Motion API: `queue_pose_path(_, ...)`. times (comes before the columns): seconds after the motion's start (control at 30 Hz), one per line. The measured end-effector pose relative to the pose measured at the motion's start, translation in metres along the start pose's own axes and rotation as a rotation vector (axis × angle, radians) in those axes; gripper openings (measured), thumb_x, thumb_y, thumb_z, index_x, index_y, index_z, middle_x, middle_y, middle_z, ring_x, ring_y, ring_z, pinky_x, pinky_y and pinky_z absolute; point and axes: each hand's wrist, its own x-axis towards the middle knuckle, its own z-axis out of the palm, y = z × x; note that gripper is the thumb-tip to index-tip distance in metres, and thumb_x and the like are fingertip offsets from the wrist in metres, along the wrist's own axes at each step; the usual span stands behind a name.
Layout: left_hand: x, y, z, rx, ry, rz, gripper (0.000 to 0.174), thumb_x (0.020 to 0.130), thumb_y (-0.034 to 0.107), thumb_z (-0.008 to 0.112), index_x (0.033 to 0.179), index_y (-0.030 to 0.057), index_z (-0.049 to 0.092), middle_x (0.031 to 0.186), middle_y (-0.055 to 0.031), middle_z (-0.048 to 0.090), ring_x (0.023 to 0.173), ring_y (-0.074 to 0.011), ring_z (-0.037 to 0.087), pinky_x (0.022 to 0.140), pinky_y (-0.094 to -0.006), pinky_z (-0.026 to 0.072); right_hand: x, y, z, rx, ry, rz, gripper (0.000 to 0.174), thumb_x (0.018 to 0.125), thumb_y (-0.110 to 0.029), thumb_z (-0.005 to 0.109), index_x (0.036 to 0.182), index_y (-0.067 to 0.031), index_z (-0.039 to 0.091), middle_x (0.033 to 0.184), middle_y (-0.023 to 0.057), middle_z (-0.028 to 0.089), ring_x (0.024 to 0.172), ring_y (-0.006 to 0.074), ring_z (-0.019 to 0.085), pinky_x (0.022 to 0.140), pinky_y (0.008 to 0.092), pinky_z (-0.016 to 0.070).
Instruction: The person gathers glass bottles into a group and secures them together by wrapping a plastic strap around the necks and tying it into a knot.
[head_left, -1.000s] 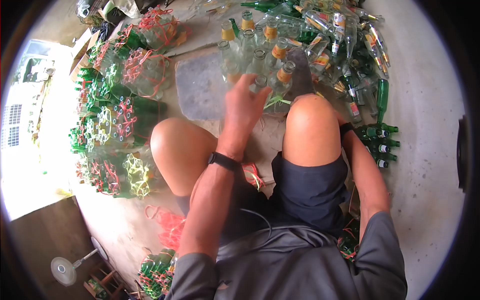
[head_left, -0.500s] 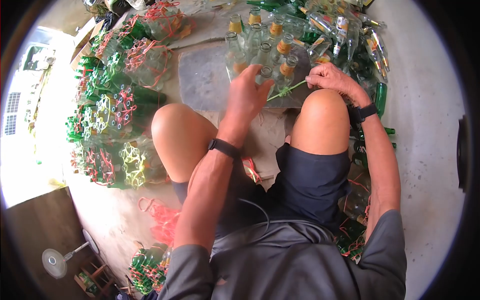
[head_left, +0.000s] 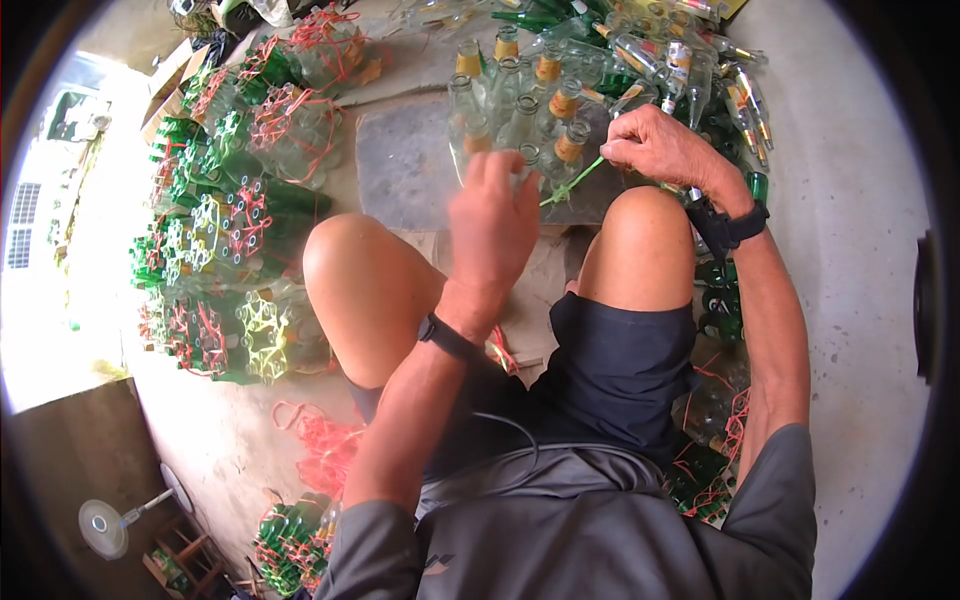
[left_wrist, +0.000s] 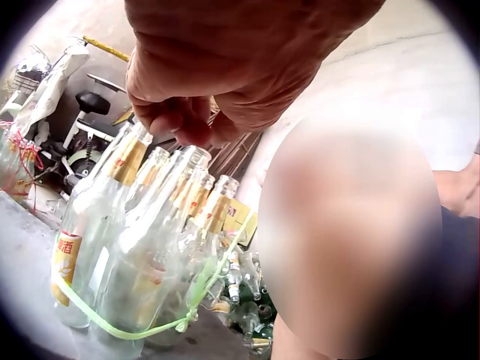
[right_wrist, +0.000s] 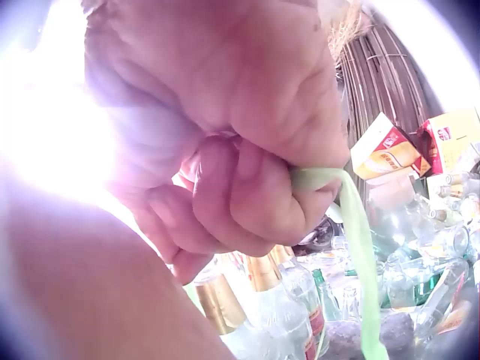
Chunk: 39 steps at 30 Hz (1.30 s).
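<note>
A cluster of clear glass bottles (head_left: 525, 125) with gold neck labels stands upright on a dark slab (head_left: 400, 165). Around their lower bodies runs a pale green plastic strap (left_wrist: 112, 327), knotted (left_wrist: 183, 322) at one side in the left wrist view. My right hand (head_left: 662, 150) pinches the strap's free end and draws it up at a slant; in the right wrist view the strap (right_wrist: 361, 259) hangs over the curled fingers. My left hand (head_left: 492, 225), blurred, hovers by the nearest bottle top with fingers loosely bent and nothing visibly held.
Loose bottles (head_left: 680, 65) lie heaped behind and to the right. Tied bundles of green and clear bottles (head_left: 215, 235) line the left side. My knees (head_left: 648, 235) flank the work. Red strapping (head_left: 330, 450) lies on the floor, near a white fan (head_left: 105, 528).
My right hand rose from behind the right knee with the green strap's end, then moved slightly up. My left hand has drawn back a little from the bottle tops.
</note>
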Motion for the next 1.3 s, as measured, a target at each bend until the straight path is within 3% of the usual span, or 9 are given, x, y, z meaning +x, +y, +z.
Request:
queue_pose_path(0.1,-0.005,0.011,0.010,-0.126,-0.028,0.073,0.019,0.089,0.006,0.073,0.106,0.0013,0.066,0.101,-0.0189,0.070,0.083,-0.0383,0.070,0.074,-0.0432,0.0567,0.007,-0.003,-0.003,-0.001,0.014,-0.048,0.035,0.093,-0.021,0.066,0.068,0.0001,0.051,0.057,-0.0003,0.039,0.057,0.0079,0.039,0.053,0.0326,0.0330)
queue_pose_path(0.27,-0.003,0.018,0.040,-0.205,-0.120,-0.041,0.045,0.091,0.006,0.069,0.134,-0.0024,0.057,0.116,-0.0285,0.068,0.098,-0.0465,0.068,0.084,-0.0483,0.0552,0.017,-0.017,-0.006,-0.033,0.034,-0.066,0.035,0.093,-0.019,0.065,0.069,0.0006,0.049,0.056,0.0020,0.038,0.050,0.0096,0.040,0.047,0.0351,0.0362)
queue_pose_path(0.4,0.001,0.024,0.066,-0.221,-0.078,-0.152,0.052,0.094,0.008,0.065,0.141,-0.0078,0.049,0.116,-0.0332,0.066,0.099,-0.0482,0.068,0.084,-0.0499,0.0544,0.024,-0.031,-0.009,-0.031,-0.013,0.083,0.028,0.095,-0.017,0.067,0.079,0.0048,0.059,0.060,0.0020,0.045,0.059,0.0087,0.043,0.054,0.0319,0.0393)
queue_pose_path(0.47,0.002,0.017,0.083,-0.206,0.003,-0.121,0.050,0.095,0.009,0.065,0.140,-0.0074,0.050,0.117,-0.0329,0.066,0.099,-0.0486,0.068,0.083,-0.0502,0.0543,0.033,-0.021,-0.007,-0.105,0.064,-0.104,0.032,0.090,-0.020,0.065,0.070,0.0023,0.053,0.055,0.0082,0.044,0.048,0.0161,0.042,0.048,0.0373,0.0392)
queue_pose_path(0.53,0.005,0.012,0.098,-0.190,0.086,-0.087,0.048,0.096,0.010,0.064,0.139,-0.0069,0.050,0.118,-0.0326,0.066,0.099,-0.0491,0.068,0.083,-0.0504,0.0542,0.035,-0.026,-0.008,-0.127,0.067,-0.132,0.031,0.090,-0.020,0.065,0.072,0.0030,0.055,0.056,0.0107,0.045,0.051,0.0177,0.044,0.051,0.0380,0.0410)
queue_pose_path(0.8,0.011,0.004,0.128,-0.255,0.177,-0.194,0.028,0.104,0.007,0.055,0.130,-0.0031,0.055,0.098,-0.0238,0.063,0.072,-0.0305,0.067,0.069,-0.0438,0.0529,0.052,-0.019,-0.003,-0.086,0.103,-0.214,0.028,0.090,-0.021,0.067,0.077,0.0034,0.063,0.060,0.0160,0.048,0.055,0.0204,0.045,0.056,0.0405,0.0412)
queue_pose_path(0.9,0.009,0.004,0.131,-0.262,0.199,-0.200,0.026,0.104,0.006,0.054,0.129,-0.0022,0.055,0.101,-0.0234,0.062,0.073,-0.0314,0.068,0.067,-0.0438,0.0525,0.060,-0.010,-0.003,-0.050,0.130,-0.212,0.029,0.091,-0.021,0.068,0.075,0.0031,0.062,0.058,0.0125,0.046,0.055,0.0181,0.043,0.055,0.0394,0.0389)
queue_pose_path(0.97,0.009,0.003,0.132,-0.239,0.194,-0.190,0.026,0.104,0.007,0.054,0.129,-0.0025,0.054,0.103,-0.0236,0.061,0.072,-0.0315,0.068,0.066,-0.0441,0.0526,0.064,-0.005,-0.007,-0.102,0.037,-0.128,0.031,0.096,-0.020,0.066,0.077,0.0024,0.058,0.061,0.0006,0.043,0.062,0.0087,0.042,0.056,0.0329,0.0382)
queue_pose_path(1.3,0.008,0.005,0.128,-0.221,0.167,-0.209,0.028,0.105,0.008,0.055,0.131,-0.0024,0.051,0.106,-0.0246,0.060,0.069,-0.0321,0.066,0.064,-0.0456,0.0525,0.064,0.016,-0.011,-0.101,0.088,-0.107,0.034,0.095,-0.018,0.067,0.072,0.0003,0.052,0.060,-0.0022,0.039,0.060,0.0074,0.037,0.053,0.0324,0.0342)
